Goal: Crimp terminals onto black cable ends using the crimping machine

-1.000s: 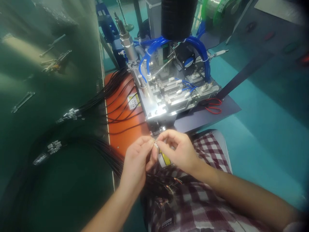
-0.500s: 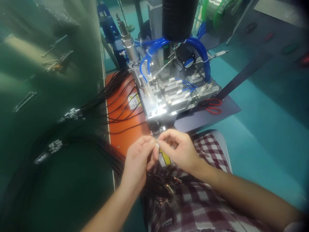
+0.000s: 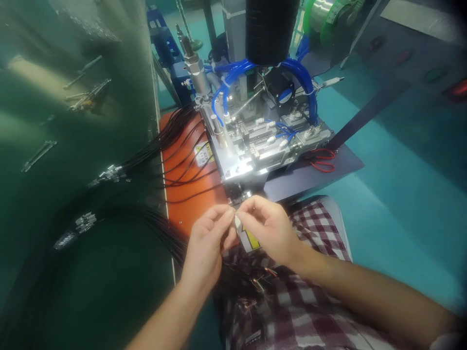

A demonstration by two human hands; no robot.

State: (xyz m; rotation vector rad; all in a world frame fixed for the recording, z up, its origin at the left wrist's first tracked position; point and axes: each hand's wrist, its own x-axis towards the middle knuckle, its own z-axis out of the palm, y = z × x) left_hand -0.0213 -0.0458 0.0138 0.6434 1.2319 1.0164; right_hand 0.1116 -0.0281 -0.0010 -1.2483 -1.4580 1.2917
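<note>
My left hand [image 3: 209, 238] and my right hand [image 3: 272, 228] meet fingertip to fingertip over the front of the orange plate [image 3: 184, 194]. Each is closed in a pinch, thumb against forefinger. Whatever sits between the fingertips is tiny and mostly covered, so I cannot make out its kind. Just below my hands, a bundle of black cables [image 3: 233, 272] lies across the checked cloth [image 3: 310, 311] on my lap, its stripped ends showing coloured and coppery wires [image 3: 258, 284]. A yellow warning label [image 3: 251, 239] shows partly between the hands.
Ahead stands a metal machine [image 3: 251, 146] with blue air hoses [image 3: 233, 73] and a small fan [image 3: 282, 90]. Red-handled scissors [image 3: 323, 160] lie at its right. Cable bundles with metal connectors [image 3: 85, 221] rest on the green table [image 3: 91, 272]. A solder wire spool [image 3: 324, 19] hangs above.
Both hands keep nearly the same place and pinch. The fingertips have shifted slightly, and the small pale piece between them shows less. The view has moved a little.
</note>
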